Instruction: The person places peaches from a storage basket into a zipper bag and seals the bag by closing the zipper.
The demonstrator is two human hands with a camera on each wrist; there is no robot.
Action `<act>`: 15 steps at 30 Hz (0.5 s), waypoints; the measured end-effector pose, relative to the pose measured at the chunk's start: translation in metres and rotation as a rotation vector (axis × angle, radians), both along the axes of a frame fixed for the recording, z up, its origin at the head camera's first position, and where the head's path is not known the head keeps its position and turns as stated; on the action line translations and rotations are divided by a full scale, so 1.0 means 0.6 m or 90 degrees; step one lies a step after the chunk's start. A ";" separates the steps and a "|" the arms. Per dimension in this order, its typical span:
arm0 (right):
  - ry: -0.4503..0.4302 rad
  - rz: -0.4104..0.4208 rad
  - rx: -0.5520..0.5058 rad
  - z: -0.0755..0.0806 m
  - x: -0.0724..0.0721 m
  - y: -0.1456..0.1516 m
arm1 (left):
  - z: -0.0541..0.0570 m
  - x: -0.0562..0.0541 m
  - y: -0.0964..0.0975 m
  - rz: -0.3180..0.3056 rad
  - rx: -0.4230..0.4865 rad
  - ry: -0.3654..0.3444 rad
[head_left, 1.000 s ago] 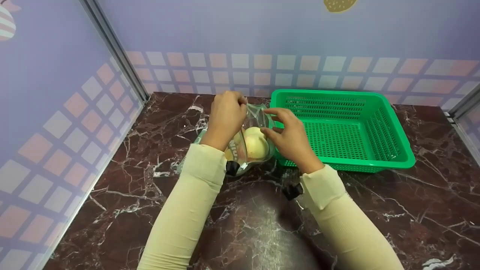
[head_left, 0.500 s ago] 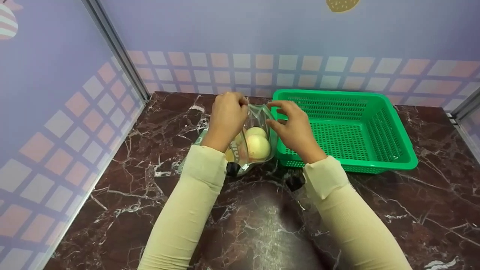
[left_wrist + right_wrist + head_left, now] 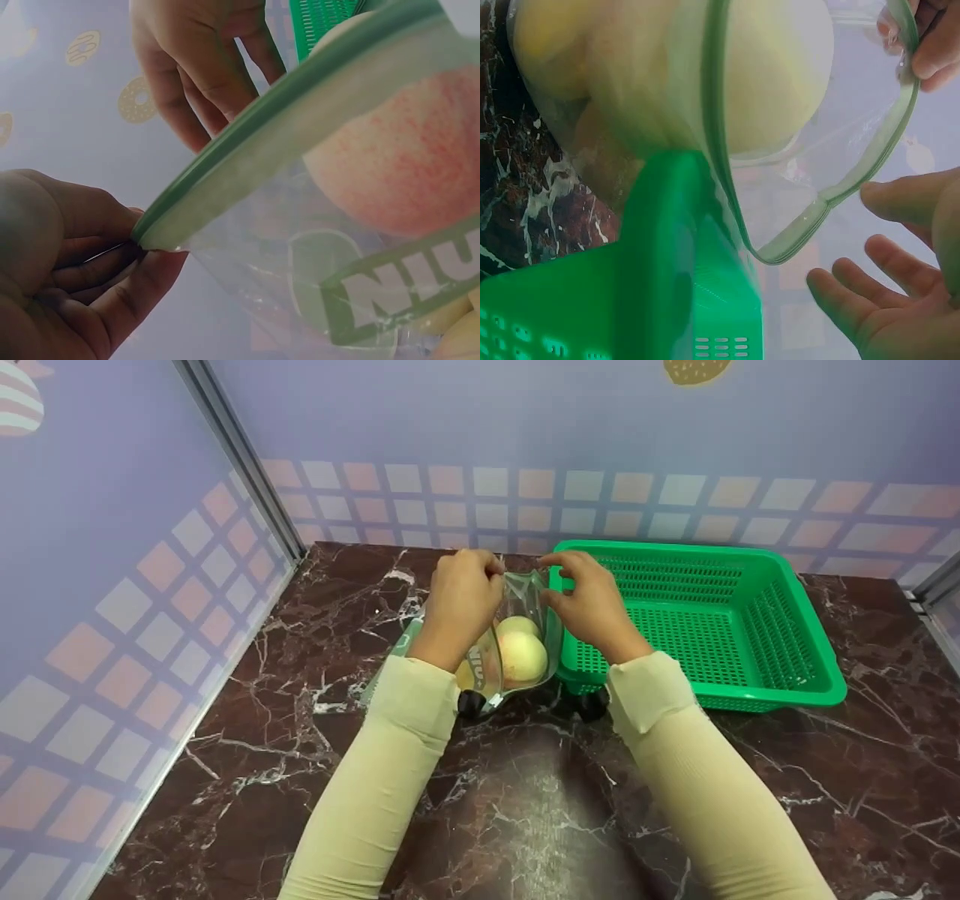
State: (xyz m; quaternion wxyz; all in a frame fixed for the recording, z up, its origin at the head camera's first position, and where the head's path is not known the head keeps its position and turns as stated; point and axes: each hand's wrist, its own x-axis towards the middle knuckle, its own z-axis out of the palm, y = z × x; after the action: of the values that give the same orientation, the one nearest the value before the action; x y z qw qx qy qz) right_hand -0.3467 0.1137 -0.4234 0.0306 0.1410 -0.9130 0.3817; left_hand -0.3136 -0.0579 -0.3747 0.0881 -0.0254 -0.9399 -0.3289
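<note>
A clear zip bag (image 3: 529, 604) with a green-edged mouth stands on the marble-patterned table, its mouth gaping. Inside are pale yellow peaches (image 3: 523, 656), one with a red blush in the left wrist view. My left hand (image 3: 463, 592) pinches one end of the bag's rim between thumb and fingers, plain in the left wrist view. At the opposite end of the mouth, my right hand (image 3: 592, 600) is spread, thumb apart from the fingers. In the right wrist view, the right thumb (image 3: 900, 199) comes right at the green zip edge (image 3: 780, 251), while the other fingers stay off it.
Right beside the bag, a green perforated plastic basket (image 3: 832, 682) stands on the dark red marble-patterned table (image 3: 255, 720). Lilac walls (image 3: 465, 420) with a tile pattern close in the back and left side.
My right hand has shifted forward and slightly right along the bag, its fingers rising past the rim. The mouth looks wider, showing more peach. My left hand keeps its pinch.
</note>
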 end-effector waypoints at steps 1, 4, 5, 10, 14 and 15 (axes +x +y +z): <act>-0.006 0.003 0.013 0.001 -0.004 -0.001 | 0.000 0.000 -0.001 0.000 0.001 -0.001; -0.020 0.014 0.031 0.002 -0.013 -0.004 | -0.001 0.002 0.000 -0.001 0.003 -0.003; -0.022 0.016 0.036 0.003 -0.016 -0.005 | -0.001 0.002 0.000 -0.001 0.002 -0.004; -0.033 0.027 0.035 0.003 -0.027 -0.010 | -0.003 0.002 0.001 -0.006 -0.004 -0.001; -0.047 0.040 0.034 0.002 -0.034 -0.014 | -0.002 0.003 0.000 -0.012 -0.009 0.005; -0.052 0.044 0.035 0.002 -0.036 -0.015 | -0.002 0.003 -0.001 -0.012 -0.012 0.007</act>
State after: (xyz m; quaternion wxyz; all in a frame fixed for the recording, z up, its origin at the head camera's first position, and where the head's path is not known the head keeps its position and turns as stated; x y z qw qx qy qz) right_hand -0.3682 0.1049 -0.4224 -0.0241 0.1575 -0.9182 0.3627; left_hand -0.3118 -0.0583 -0.3757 0.0900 -0.0372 -0.9421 -0.3209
